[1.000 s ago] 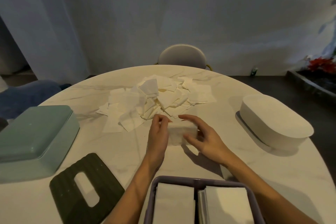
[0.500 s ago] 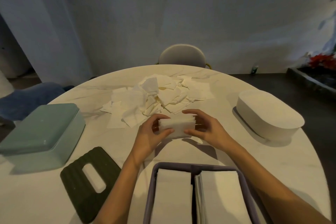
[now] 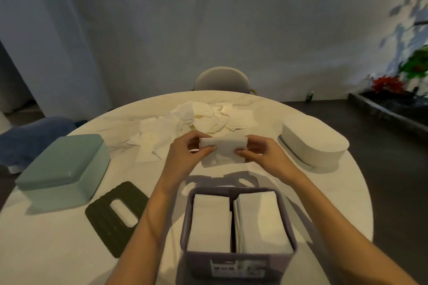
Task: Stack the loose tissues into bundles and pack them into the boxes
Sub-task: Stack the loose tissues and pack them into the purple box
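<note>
- We pinch the bundle (image 3: pixel 222 146) at both ends, left hand (image 3: pixel 185 155) and right hand (image 3: pixel 266 155), squaring it.
- We hold it just beyond the box (image 3: pixel 238 259), ready for packing.

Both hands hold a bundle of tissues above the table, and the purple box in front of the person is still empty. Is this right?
Not quite. The head view shows the purple box already holds two stacks of tissues, side by side. The rest stands: the left hand and right hand hold the bundle of tissues at its two ends, above the table.
</note>
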`<state>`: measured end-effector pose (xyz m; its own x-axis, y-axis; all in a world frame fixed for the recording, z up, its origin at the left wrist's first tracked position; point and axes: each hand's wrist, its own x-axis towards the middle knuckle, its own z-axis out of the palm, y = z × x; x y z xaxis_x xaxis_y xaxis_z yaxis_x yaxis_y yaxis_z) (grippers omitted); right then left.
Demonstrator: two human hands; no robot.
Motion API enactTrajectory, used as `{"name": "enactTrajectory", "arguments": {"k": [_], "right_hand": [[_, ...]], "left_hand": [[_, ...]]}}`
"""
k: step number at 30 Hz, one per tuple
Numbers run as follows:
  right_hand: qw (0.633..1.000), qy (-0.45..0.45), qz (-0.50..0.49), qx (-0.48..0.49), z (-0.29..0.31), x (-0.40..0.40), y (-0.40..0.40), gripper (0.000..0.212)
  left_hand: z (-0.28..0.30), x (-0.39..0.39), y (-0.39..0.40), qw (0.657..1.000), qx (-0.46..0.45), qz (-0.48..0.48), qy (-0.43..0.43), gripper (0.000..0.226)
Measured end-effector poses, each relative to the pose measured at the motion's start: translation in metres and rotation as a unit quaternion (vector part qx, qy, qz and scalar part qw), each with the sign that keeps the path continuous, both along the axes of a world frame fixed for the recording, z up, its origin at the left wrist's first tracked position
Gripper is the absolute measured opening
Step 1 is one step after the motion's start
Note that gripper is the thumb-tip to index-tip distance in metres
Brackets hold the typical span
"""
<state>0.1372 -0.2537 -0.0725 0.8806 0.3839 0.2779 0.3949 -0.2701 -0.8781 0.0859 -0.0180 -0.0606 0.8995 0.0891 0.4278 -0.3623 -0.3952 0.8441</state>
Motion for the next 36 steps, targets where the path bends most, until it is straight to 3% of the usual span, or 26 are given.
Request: {"name": "enactTrajectory", "arguments": {"k": [6, 10, 14, 25, 36], "right_hand": [[0.998, 0.064, 0.025, 0.016, 0.07, -0.048, -0.022, 0.033], [0.99, 0.095, 0.051, -0.091, 0.095, -0.073, -0.039, 0.03], [0.967, 0.122, 0.08, -0.208, 0.098, -0.082, -0.048, 0.025], [0.95, 0.061, 0.017, -0.306, 0.084, -0.087, -0.043, 0.021], [0.923, 0.072, -0.03, -0.378, 0.067, -0.079, -0.037, 0.035]], "left_hand": [[0.062, -0.06, -0.018, 0.996, 0.019, 0.013, 0.089, 0.03], [0.073, -0.106, -0.037, 0.979, -0.021, -0.054, 0.198, 0.041], [0.058, -0.13, -0.052, 0.961, 0.048, -0.082, 0.259, 0.049], [0.036, -0.133, -0.066, 0.955, 0.103, -0.086, 0.265, 0.054], [0.031, -0.128, -0.074, 0.936, 0.253, -0.062, 0.239, 0.057]]}}
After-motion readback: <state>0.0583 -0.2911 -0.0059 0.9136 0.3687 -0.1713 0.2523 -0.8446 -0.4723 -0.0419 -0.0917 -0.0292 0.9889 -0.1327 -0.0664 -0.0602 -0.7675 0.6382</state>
